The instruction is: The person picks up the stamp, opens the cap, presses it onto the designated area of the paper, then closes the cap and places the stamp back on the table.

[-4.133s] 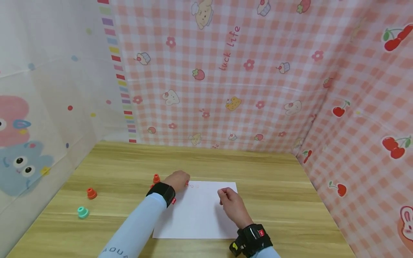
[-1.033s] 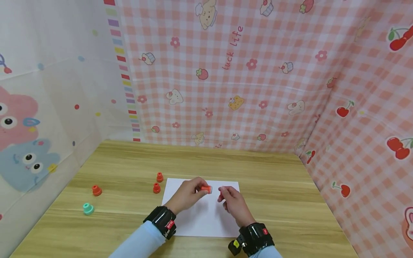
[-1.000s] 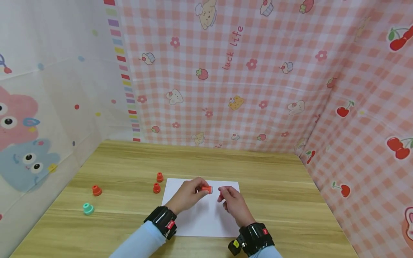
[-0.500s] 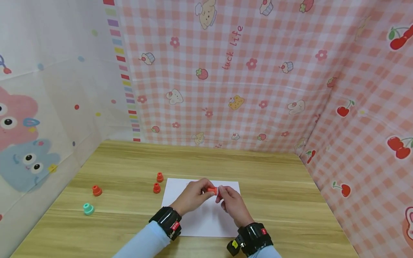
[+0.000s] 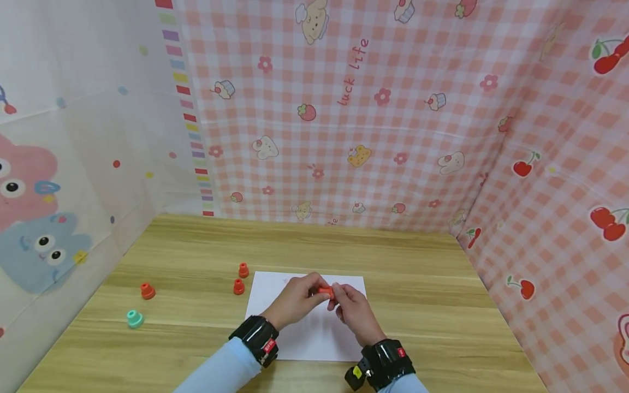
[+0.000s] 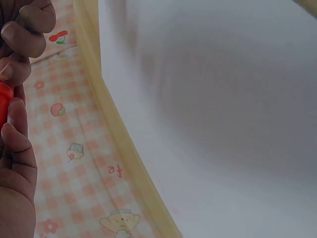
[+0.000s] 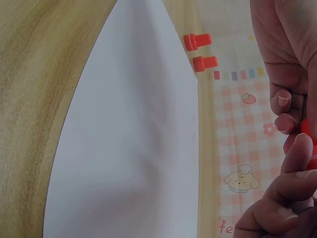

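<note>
My left hand (image 5: 295,300) pinches a small red stamp (image 5: 324,292) above the white paper (image 5: 309,344). At the stamp's right end, my right hand (image 5: 358,314) meets it with thumb and forefinger, holding its red cap, which the fingers mostly hide. In the left wrist view only a bit of the red stamp (image 6: 4,101) shows between the fingertips. The right wrist view also catches red between both hands (image 7: 312,148). Faint pink stamped marks (image 5: 285,280) lie near the paper's far edge.
Two red stamps (image 5: 238,286) stand just left of the paper. Farther left are another red stamp (image 5: 147,290) and a teal stamp (image 5: 135,319). The wooden table (image 5: 417,316) ends at a checked cloth wall (image 5: 373,180) behind.
My left hand has come back from the paper's far left, carrying the stamp right to my right hand. The stamp's pale end, visible a second ago, is now covered at the right fingertips.
</note>
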Tool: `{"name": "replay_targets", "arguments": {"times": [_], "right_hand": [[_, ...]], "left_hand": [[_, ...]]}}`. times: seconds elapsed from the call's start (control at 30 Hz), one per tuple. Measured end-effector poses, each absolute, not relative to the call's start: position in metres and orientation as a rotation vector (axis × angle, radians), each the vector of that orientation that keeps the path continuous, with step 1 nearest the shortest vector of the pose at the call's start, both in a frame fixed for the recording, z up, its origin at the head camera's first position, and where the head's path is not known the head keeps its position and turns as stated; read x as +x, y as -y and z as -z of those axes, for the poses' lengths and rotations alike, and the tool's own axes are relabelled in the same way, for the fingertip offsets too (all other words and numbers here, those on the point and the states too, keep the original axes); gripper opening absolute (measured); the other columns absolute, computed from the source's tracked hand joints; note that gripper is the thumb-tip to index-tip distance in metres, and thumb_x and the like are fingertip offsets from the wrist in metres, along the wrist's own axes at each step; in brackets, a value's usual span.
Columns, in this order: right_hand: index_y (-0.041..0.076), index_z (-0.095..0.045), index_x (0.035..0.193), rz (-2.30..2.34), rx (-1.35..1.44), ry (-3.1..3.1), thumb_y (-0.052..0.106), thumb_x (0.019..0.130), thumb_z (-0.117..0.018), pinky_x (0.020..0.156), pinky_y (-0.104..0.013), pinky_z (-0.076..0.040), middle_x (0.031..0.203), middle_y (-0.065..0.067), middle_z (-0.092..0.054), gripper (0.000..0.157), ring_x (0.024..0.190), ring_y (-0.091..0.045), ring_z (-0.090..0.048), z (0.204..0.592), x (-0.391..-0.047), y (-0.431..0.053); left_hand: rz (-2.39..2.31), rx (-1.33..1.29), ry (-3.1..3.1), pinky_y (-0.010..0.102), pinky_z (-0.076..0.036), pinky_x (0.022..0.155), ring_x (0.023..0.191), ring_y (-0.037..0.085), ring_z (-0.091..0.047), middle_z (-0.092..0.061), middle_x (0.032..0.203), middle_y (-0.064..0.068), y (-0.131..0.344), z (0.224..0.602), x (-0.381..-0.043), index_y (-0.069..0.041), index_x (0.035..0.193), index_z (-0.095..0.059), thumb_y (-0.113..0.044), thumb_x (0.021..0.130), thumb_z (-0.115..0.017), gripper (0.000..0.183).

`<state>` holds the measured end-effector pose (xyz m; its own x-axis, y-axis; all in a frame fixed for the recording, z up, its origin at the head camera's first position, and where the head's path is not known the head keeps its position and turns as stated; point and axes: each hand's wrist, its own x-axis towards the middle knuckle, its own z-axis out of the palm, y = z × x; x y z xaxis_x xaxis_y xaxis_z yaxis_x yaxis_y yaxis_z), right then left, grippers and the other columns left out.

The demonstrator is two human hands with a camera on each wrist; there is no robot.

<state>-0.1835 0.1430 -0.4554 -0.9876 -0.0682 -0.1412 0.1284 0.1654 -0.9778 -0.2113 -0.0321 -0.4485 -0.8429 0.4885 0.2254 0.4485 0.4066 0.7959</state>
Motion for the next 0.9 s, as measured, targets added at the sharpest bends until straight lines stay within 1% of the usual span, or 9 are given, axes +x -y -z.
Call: {"name": "replay_targets", "arguments": {"times": [0.1,0.17,0.33,0.53,0.67,0.9], "right_hand": [[0.002,-0.062,0.101,1.941,0.045,-2.289,0.036,0.104,-0.051,0.059,-0.024,-0.035,0.078,-0.004,-0.061,0.035,0.069,-0.018,-0.047,0.455,-0.185,-0.145],[0.003,-0.063,0.101,1.949,0.033,-2.294,0.04,0.103,-0.052,0.06,-0.024,-0.036,0.078,-0.004,-0.061,0.038,0.071,-0.018,-0.047,0.454,-0.186,-0.146],[0.003,-0.063,0.103,1.928,0.047,-2.306,0.045,0.101,-0.052,0.064,-0.027,-0.036,0.079,-0.004,-0.061,0.044,0.072,-0.019,-0.048,0.452,-0.187,-0.147],[0.002,-0.063,0.106,1.92,0.049,-2.305,0.041,0.103,-0.049,0.063,-0.027,-0.036,0.08,-0.004,-0.061,0.041,0.072,-0.019,-0.048,0.451,-0.184,-0.145],[0.002,-0.064,0.108,1.941,0.031,-2.315,0.04,0.104,-0.049,0.061,-0.026,-0.036,0.08,-0.003,-0.061,0.041,0.071,-0.018,-0.047,0.449,-0.183,-0.143],[0.0,-0.065,0.109,1.935,-0.019,-2.314,0.037,0.104,-0.05,0.061,-0.025,-0.037,0.078,-0.004,-0.062,0.04,0.067,-0.016,-0.048,0.45,-0.185,-0.14]], "left_hand": [[-1.439,0.886,-2.606,0.024,-0.043,0.061,0.07,0.008,-0.051,-0.065,0.082,-0.004,0.029,0.446,-0.212,-0.016,0.1,-0.064,-0.015,0.095,-0.068,0.006],[-1.437,0.907,-2.619,0.024,-0.043,0.061,0.068,0.008,-0.05,-0.065,0.08,-0.005,0.027,0.444,-0.213,-0.015,0.099,-0.064,-0.015,0.094,-0.069,0.006],[-1.45,0.914,-2.637,0.023,-0.042,0.059,0.067,0.008,-0.049,-0.064,0.077,-0.008,0.024,0.443,-0.214,-0.015,0.099,-0.064,-0.017,0.094,-0.07,0.008],[-1.445,0.931,-2.617,0.023,-0.042,0.058,0.066,0.007,-0.05,-0.063,0.077,-0.006,0.027,0.444,-0.214,-0.015,0.1,-0.063,-0.019,0.094,-0.07,0.01],[-1.435,0.954,-2.619,0.024,-0.043,0.06,0.069,0.008,-0.051,-0.062,0.079,-0.009,0.029,0.441,-0.215,-0.017,0.101,-0.063,-0.02,0.094,-0.069,0.01],[-1.371,0.913,-2.671,0.025,-0.043,0.063,0.074,0.007,-0.055,-0.061,0.081,-0.013,0.035,0.441,-0.215,-0.02,0.1,-0.063,-0.02,0.095,-0.069,0.009]]}}
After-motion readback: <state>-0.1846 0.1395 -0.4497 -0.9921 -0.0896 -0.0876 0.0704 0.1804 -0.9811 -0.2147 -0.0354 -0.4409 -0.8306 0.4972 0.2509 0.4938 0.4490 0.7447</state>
